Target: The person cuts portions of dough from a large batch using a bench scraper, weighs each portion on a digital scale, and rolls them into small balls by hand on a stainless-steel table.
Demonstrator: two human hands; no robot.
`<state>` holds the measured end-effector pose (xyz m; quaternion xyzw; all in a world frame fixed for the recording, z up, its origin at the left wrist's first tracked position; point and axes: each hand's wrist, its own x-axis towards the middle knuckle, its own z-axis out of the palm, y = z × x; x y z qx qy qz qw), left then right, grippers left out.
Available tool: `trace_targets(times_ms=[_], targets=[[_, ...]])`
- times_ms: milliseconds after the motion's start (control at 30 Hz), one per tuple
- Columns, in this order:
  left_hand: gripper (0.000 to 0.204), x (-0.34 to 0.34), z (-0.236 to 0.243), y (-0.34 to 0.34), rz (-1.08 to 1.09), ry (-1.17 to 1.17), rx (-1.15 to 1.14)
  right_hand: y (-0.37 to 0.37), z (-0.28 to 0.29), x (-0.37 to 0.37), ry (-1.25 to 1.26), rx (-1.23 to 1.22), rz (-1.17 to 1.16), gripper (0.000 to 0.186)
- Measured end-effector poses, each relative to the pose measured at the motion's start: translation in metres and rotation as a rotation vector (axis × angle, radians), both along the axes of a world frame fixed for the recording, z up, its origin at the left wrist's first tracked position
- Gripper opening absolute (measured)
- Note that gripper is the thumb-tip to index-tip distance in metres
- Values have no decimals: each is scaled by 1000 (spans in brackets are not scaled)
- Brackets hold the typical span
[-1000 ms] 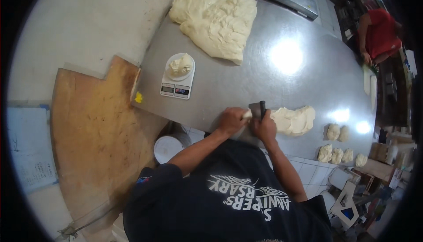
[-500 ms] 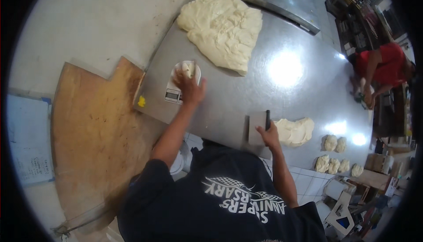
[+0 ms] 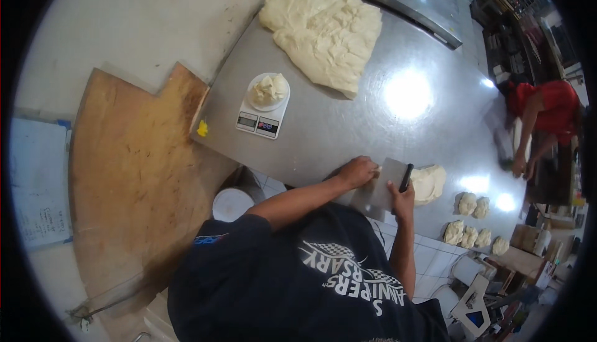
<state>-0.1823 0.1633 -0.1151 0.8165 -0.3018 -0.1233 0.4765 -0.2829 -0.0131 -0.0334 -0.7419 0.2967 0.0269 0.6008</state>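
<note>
My right hand (image 3: 403, 199) grips the dark handle of a metal dough scraper (image 3: 392, 179), its blade tilted up beside a flattened slab of dough (image 3: 429, 185). The blade hides the slab's left end. Just left of the blade, my left hand (image 3: 359, 172) has its fingers curled closed, with a small pale bit of dough (image 3: 377, 171) showing at the fingertips. A white kitchen scale (image 3: 280, 113) stands farther left, bearing a lump of dough (image 3: 268, 90) on its round plate; no hand touches it.
A large mass of dough (image 3: 326, 34) lies at the far side of the steel table (image 3: 323, 131). Several small dough pieces (image 3: 467, 204) sit at the right. A person in red (image 3: 544, 112) works beyond the right end. A wooden board (image 3: 134, 174) is at the left.
My left hand has left the lump on the scale and moved right, close to the scraper. The scraper has shifted right and now overlaps the slab's left end.
</note>
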Motion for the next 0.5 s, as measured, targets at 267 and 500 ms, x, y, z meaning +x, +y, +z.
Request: trace_targets(times_ms=[267,500], targets=[[27,-6,7,26,95,97,1,19,-25,-1,14,-423,167,44],[25,-5,6,40,138,13,-3,50,-39,16,66,-647,263,50]])
